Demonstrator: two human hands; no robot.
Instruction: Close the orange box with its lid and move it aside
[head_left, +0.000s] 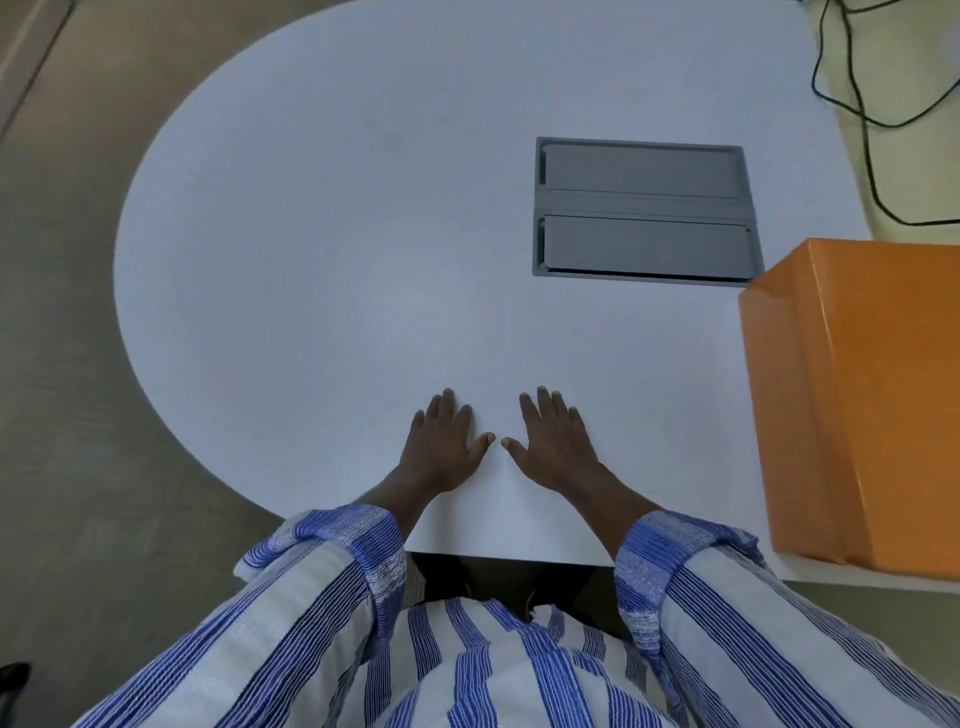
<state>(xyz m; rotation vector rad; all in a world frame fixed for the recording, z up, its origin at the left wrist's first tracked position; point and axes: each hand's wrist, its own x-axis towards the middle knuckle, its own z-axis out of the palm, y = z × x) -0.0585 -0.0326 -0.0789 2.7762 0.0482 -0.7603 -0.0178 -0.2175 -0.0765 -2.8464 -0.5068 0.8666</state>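
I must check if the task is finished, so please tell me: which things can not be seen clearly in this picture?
- Orange box, head view: its right part is cut off by the frame edge; no lid seam shows, so closed or not is unclear.
- Grey panel in the table: its flaps hide what lies under them.
- Black cable: both ends leave the frame.
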